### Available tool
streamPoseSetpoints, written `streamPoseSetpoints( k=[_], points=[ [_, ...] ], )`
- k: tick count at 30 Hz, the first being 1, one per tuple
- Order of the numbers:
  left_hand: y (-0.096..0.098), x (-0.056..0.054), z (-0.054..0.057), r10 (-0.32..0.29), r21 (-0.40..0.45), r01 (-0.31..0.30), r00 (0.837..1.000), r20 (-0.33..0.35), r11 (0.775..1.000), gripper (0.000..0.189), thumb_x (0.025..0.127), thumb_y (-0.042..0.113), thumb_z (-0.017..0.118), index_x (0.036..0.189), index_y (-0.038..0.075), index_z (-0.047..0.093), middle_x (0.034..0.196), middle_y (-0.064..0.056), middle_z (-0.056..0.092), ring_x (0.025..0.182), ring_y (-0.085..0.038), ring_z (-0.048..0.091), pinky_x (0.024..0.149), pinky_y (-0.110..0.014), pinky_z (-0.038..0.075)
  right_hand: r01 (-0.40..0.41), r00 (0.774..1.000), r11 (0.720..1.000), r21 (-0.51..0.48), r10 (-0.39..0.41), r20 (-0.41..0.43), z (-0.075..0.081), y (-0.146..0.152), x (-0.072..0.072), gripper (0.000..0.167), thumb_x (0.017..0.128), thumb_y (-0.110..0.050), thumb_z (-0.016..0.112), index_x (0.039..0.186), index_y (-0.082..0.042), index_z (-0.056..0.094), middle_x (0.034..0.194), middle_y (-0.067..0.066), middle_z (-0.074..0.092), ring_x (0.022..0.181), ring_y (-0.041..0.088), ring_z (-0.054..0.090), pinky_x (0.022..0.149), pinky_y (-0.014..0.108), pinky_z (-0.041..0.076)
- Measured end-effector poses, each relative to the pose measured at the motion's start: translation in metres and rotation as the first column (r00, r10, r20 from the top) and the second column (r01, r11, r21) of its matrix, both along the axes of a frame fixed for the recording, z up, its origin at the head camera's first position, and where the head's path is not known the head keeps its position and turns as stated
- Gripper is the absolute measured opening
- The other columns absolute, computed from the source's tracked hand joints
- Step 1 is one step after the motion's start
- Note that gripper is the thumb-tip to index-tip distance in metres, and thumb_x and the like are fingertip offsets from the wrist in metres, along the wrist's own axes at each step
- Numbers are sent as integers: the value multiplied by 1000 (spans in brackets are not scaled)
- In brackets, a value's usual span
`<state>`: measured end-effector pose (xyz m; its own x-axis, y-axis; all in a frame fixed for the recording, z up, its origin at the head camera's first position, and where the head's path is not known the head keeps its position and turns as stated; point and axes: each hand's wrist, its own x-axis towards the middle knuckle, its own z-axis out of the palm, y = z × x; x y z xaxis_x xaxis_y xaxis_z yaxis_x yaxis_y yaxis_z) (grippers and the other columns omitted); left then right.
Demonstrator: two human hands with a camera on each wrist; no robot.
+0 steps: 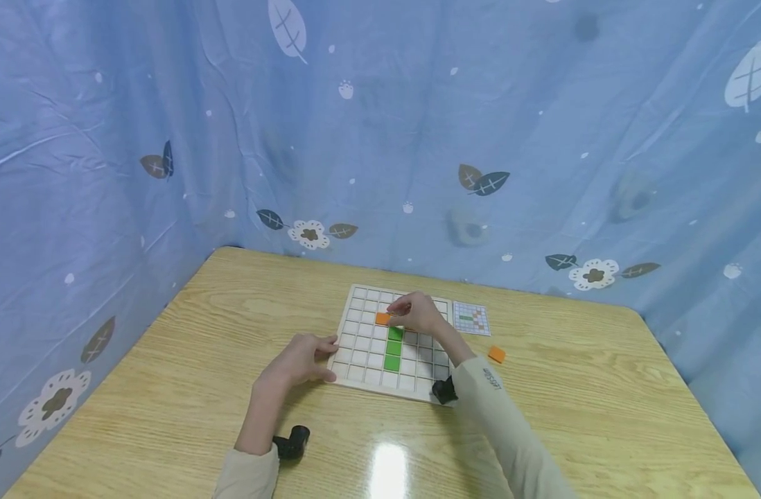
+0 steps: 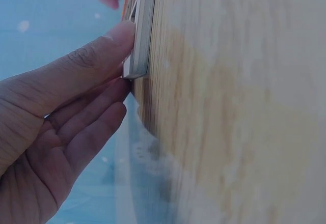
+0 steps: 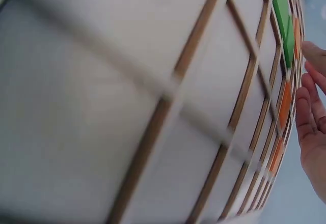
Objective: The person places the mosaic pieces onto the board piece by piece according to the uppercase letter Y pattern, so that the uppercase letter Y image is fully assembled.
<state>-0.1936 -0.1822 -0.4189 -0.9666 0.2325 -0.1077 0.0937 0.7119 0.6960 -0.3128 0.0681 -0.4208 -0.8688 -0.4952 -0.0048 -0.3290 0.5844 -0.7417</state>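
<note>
A white grid board [image 1: 364, 345] with wooden dividers lies on the table. My left hand [image 1: 301, 359] grips its near-left corner, the thumb [image 2: 121, 33] against the edge and other fingers around the corner. Over the board's upper middle, my right hand [image 1: 420, 315] has thumb and forefinger close to an orange tile [image 1: 382, 319]; no tile shows between them. Green tiles [image 1: 392, 354] form a column just nearer than that hand. In the right wrist view, more orange tiles [image 3: 285, 104] sit in cells near the fingers, and the right hand [image 3: 315, 99] is partly cut off.
To the right of the board lies a small pattern card [image 1: 472, 318] with coloured squares. A loose orange tile [image 1: 497, 354] rests on the wooden table [image 1: 605, 388] nearer than the card. A blue leaf-patterned curtain [image 1: 380, 138] hangs behind the table.
</note>
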Motion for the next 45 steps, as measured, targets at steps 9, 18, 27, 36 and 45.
streamPoseSetpoints(
  k=[9, 18, 27, 36, 45],
  points=[
    [-1, -1, -2, 17, -4, -17, 1000, 20, 1000, 55, 70, 6, 83, 121, -1, 65, 139, -8, 51, 135, -33, 37, 109, -45, 35, 142, 988, 966, -218, -125, 89, 6, 79, 9, 33, 89, -7, 68, 117, 10, 63, 114, 24, 62, 93, 24, 61, 79, 36, 54],
    [1, -2, -2, 22, 5, -22, 1000, 20, 1000, 54, 69, 7, 84, 119, -1, 66, 138, -8, 53, 135, -33, 37, 107, -44, 37, 181, 983, 969, -169, -171, 72, 0, 157, 34, 37, 87, -14, 72, 117, 7, 65, 111, 22, 65, 89, 16, 63, 75, 24, 54],
    [1, -1, -1, 19, -4, -19, 1000, 19, 1000, 54, 69, 8, 84, 119, 1, 67, 139, -7, 52, 135, -32, 36, 107, -44, 37, 162, 985, 978, -134, -152, 86, -7, 179, 58, 36, 83, -11, 75, 114, 7, 66, 107, 22, 65, 88, 18, 64, 71, 24, 55],
    [1, 0, -2, 31, -2, -31, 999, 31, 1000, 54, 69, 7, 83, 121, 2, 66, 139, -6, 52, 136, -33, 34, 108, -45, 35, 92, 995, 992, -91, -94, -23, -17, 189, 66, 32, 82, -1, 73, 111, 10, 65, 105, 24, 66, 91, 28, 66, 73, 23, 56],
    [1, 0, -1, 28, 6, -28, 999, 29, 1000, 56, 70, 7, 83, 122, 1, 65, 139, -7, 52, 135, -34, 36, 107, -45, 38, 162, 984, 987, -15, -162, -76, -15, 193, 68, 26, 82, -9, 76, 102, 6, 70, 90, 13, 70, 74, 8, 64, 58, 22, 55]
  ],
)
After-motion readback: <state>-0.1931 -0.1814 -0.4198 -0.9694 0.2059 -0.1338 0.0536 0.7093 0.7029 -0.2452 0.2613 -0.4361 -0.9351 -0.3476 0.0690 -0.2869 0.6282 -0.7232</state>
